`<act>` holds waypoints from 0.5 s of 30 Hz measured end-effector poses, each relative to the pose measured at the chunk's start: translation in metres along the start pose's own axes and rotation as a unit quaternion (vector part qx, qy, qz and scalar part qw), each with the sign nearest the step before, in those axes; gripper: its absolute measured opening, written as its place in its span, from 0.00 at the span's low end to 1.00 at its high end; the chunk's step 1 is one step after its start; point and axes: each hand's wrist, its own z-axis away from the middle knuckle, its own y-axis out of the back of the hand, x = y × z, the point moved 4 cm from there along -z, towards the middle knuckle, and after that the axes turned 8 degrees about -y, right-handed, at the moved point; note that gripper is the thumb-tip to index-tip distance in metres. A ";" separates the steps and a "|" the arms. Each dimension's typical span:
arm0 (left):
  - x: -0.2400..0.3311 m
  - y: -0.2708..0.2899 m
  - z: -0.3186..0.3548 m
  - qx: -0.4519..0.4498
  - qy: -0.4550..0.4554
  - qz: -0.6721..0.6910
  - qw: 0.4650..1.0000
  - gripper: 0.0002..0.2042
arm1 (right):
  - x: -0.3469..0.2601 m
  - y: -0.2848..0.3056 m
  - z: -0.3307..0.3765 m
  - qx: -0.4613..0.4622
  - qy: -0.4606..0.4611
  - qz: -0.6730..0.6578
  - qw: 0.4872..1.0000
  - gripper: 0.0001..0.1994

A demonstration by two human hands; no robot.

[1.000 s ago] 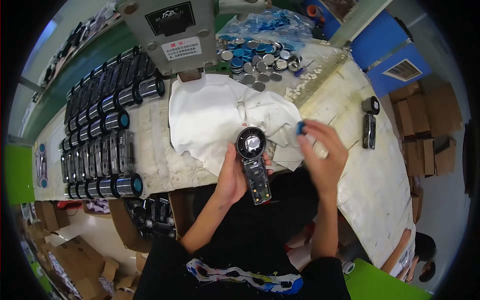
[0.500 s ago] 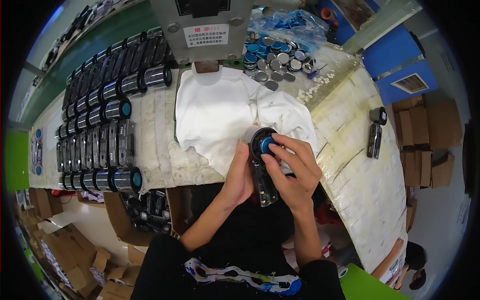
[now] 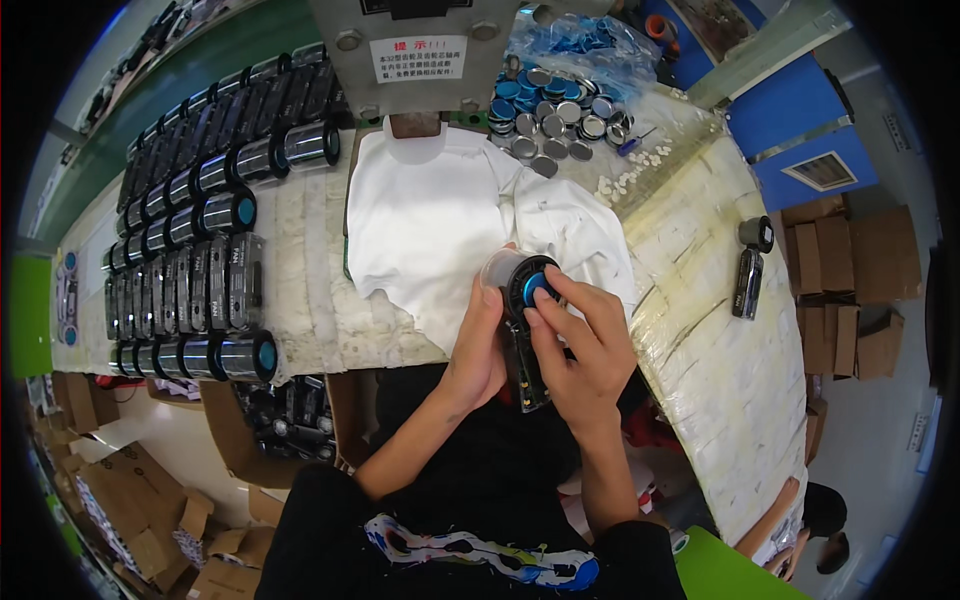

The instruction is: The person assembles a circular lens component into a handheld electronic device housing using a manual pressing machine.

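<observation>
- Two hands are brought together over one black handheld fan (image 3: 530, 380), which lies between them, near the front edge of the surface (image 3: 720, 310).
- By the left hand (image 3: 478, 345) the fan is held from its left side, the palm and thumb wrapped against it; its round head is tilted upward and its handle is pointed down toward the lap.
- By the right hand (image 3: 588, 350), its fingers drawn narrow, a blue disc (image 3: 534, 287) is touched at the middle of the fan head; whether the disc is gripped or only pressed cannot be told.
- Just beyond the hands, a white cloth (image 3: 420, 210) is spread beneath a grey metal machine (image 3: 490, 70).
- Farther back, to the right of the machine, blue and silver discs (image 3: 555, 120) are heaped.
- To the left, black fans (image 3: 205, 285) are set in rows.
- Well apart, on the right, another black fan (image 3: 747, 283) is laid.
</observation>
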 end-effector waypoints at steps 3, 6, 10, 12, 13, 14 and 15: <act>0.002 -0.004 0.001 -0.006 -0.003 -0.022 1.000 0.28 | -0.006 0.001 0.006 -0.007 0.012 0.079 0.997 0.12; 0.001 -0.001 0.003 0.001 -0.003 -0.040 0.999 0.30 | -0.020 0.003 0.008 -0.021 0.022 0.169 0.985 0.12; -0.001 0.004 0.006 -0.027 -0.054 -0.149 0.987 0.25 | -0.026 0.002 0.015 -0.017 0.016 0.245 0.969 0.13; -0.001 0.003 0.006 -0.031 -0.056 -0.170 0.983 0.25 | -0.026 0.003 0.017 -0.023 0.000 0.258 0.966 0.15; -0.002 0.003 0.006 -0.020 -0.048 -0.165 0.985 0.25 | -0.024 0.003 0.018 -0.021 -0.002 0.260 0.965 0.15; -0.002 0.004 0.006 -0.009 -0.040 -0.161 0.986 0.24 | -0.021 0.001 0.019 -0.027 -0.006 0.227 0.974 0.16; -0.004 0.006 0.006 0.016 -0.003 -0.099 0.995 0.24 | -0.016 -0.001 0.020 -0.035 -0.009 0.189 0.981 0.17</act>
